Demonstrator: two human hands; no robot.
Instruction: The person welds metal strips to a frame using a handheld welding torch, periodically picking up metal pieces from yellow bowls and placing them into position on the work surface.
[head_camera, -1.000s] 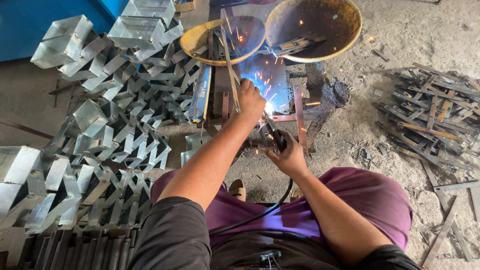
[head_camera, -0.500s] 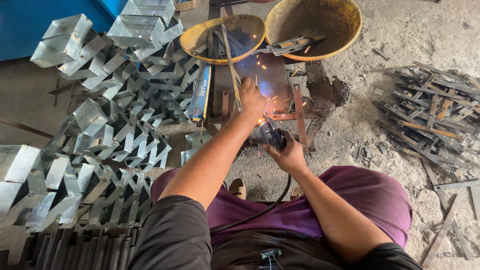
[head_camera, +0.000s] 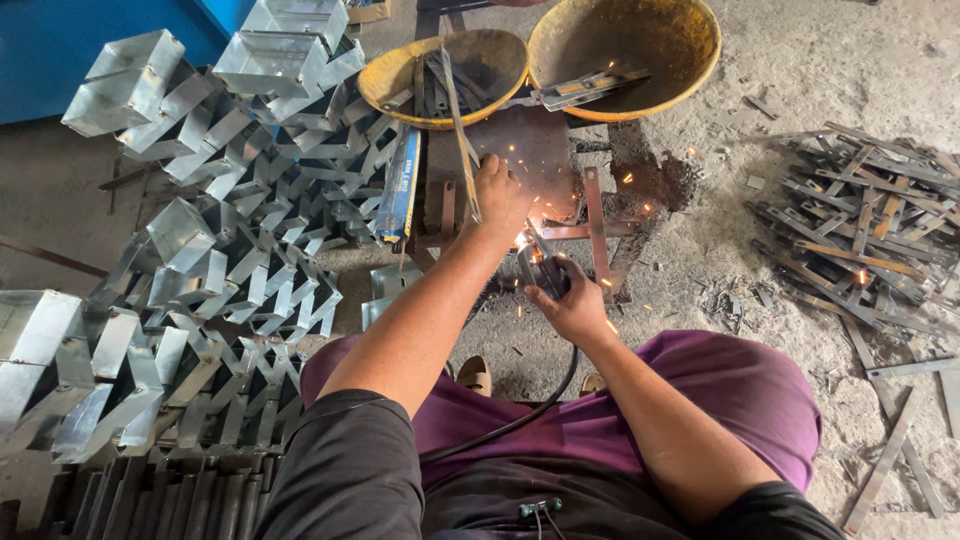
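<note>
Concrete floor: grey, dusty and gritty, with a dark scorched patch beside the work.
Room: blue wall or panel at the far left corner.
Left side: heap of bent galvanised brackets (head_camera: 200, 260), stacked right up against the person's knee.
Right side: loose pile of flat metal strips (head_camera: 860, 230), well apart from the hands, with bare floor between.
Far edge: two yellow pans (head_camera: 690, 60) just beyond the work, scrap strips lying in them.
Work piece: rusty brown steel plate (head_camera: 530, 150) low on the floor, thin bars along its near edge, sparks scattered over it.
Left hand (head_camera: 500, 195): pressed down on the plate, fingers curled against a thin rod (head_camera: 458, 120).
Right hand (head_camera: 580, 305): closed around a dark welding holder (head_camera: 540, 268), just beside the left hand; a black cable (head_camera: 520, 420) trails back over purple trousers.
</note>
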